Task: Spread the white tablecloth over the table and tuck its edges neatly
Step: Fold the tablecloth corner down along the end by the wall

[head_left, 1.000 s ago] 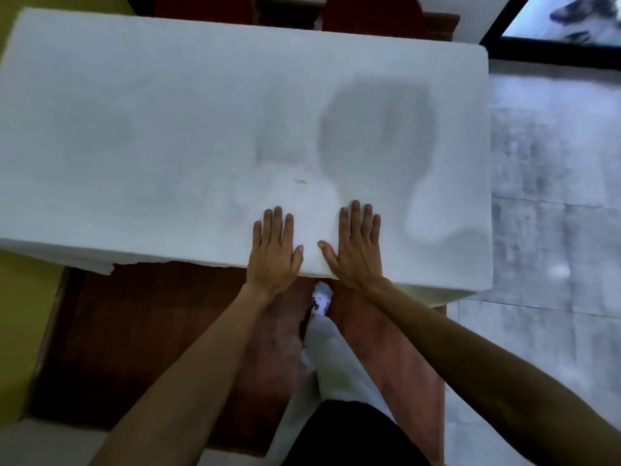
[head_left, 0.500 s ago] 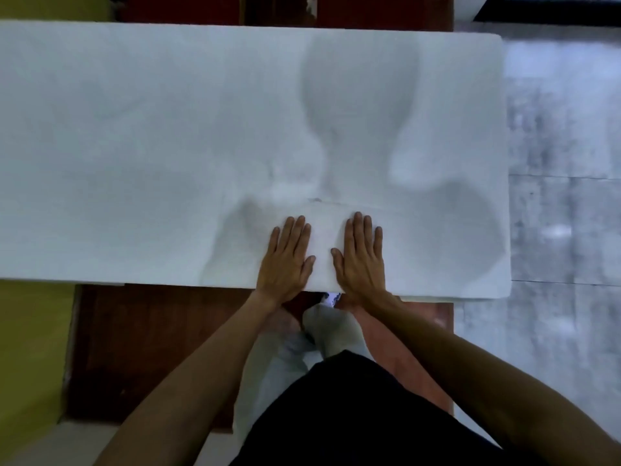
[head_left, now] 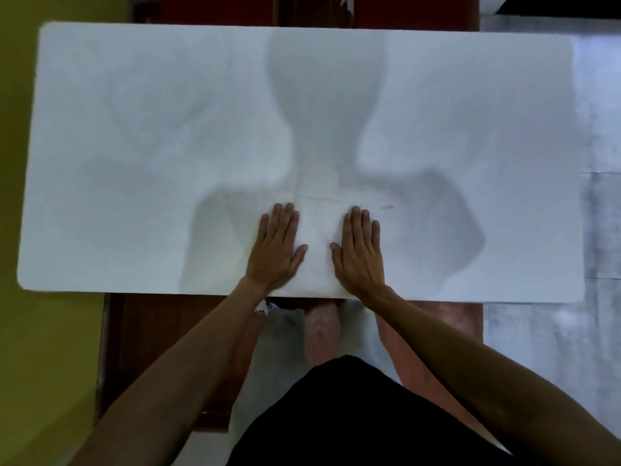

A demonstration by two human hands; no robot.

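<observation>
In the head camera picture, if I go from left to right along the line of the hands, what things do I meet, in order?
Yellow wall → left part of the white tablecloth → left hand → right hand → small dark mark on the cloth → grey tiled floor.

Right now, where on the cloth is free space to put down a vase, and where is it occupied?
The white tablecloth is bare along its whole left half, right half and far edge. Only the near middle is taken: the left hand and right hand lie flat there, with a narrow creased strip between them.
</observation>
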